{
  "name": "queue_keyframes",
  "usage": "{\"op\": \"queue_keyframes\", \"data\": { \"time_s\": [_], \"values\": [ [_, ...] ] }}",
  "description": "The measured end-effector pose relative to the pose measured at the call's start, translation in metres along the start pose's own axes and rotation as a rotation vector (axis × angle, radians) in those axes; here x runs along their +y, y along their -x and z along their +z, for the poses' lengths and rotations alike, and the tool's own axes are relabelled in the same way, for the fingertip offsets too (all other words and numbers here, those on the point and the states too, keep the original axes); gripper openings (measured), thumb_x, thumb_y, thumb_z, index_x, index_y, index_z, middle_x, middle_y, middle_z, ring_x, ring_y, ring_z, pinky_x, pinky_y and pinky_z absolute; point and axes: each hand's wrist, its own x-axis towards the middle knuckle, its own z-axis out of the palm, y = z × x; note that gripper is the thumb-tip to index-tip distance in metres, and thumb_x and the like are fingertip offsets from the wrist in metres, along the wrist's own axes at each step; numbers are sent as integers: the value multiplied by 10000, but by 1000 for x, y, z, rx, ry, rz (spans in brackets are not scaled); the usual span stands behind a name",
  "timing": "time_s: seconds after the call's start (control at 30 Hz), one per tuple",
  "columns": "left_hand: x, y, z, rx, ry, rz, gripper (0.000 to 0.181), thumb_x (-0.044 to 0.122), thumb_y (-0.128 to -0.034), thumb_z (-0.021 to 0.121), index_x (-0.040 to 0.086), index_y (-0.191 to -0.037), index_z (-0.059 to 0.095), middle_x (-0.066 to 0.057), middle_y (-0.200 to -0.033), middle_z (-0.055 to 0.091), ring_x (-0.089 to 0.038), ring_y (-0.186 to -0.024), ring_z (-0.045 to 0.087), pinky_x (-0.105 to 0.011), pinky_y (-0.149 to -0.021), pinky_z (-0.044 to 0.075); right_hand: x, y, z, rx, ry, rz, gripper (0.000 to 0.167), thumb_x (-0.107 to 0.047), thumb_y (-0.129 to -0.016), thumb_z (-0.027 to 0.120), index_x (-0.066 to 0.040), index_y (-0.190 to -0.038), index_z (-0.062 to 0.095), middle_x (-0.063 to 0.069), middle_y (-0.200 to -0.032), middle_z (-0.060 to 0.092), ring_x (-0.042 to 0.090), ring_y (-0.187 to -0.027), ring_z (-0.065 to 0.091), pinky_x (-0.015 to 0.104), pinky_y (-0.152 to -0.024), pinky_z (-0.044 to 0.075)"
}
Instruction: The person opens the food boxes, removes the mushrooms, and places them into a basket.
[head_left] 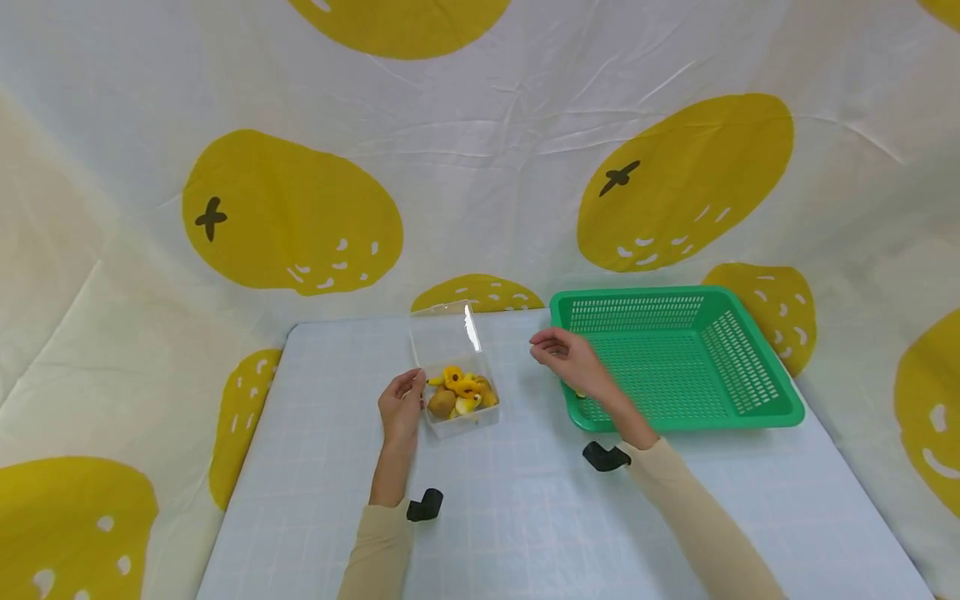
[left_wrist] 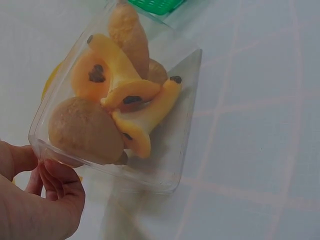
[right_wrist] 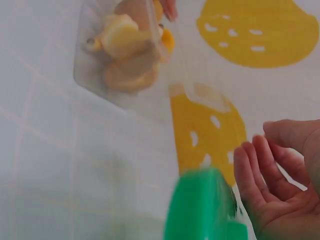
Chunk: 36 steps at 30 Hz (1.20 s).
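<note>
A clear plastic box (head_left: 463, 425) with its hinged lid (head_left: 446, 333) raised stands left of centre on the table. Inside lie a round brown piece (left_wrist: 86, 131), a long lumpy tan piece (left_wrist: 129, 37) and several yellow, trumpet-shaped pieces (left_wrist: 150, 112) with dark tips, like toy mushrooms. At the box's left side, my left hand (head_left: 401, 404) pinches its edge between thumb and fingers. My right hand (head_left: 572, 360) hovers over the left rim of the green basket (head_left: 675, 423), fingers loosely bent with nothing between them.
Beneath my right hand, a small yellow bit (head_left: 580, 394) shows at the basket's left side, mostly hidden. A pale checked cloth (head_left: 510, 517) covers the table. Behind it hangs a white curtain (head_left: 480, 167) with large yellow fruit prints.
</note>
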Motion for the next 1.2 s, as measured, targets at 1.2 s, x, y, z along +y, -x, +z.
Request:
{"op": "queue_keyframes", "data": {
  "time_s": [1.2],
  "values": [
    [-2,-3,0,-15,79,-15,312,193,-998,701,-23,-1223,689,-18,-953,648,-116,-795,531,-174,-597,459,-15,-26,107,-309,285,-118,189,38,-962,677,38,-1151,684,151,-1143,677,285,-1045,624,391,-966,532]
  ]
}}
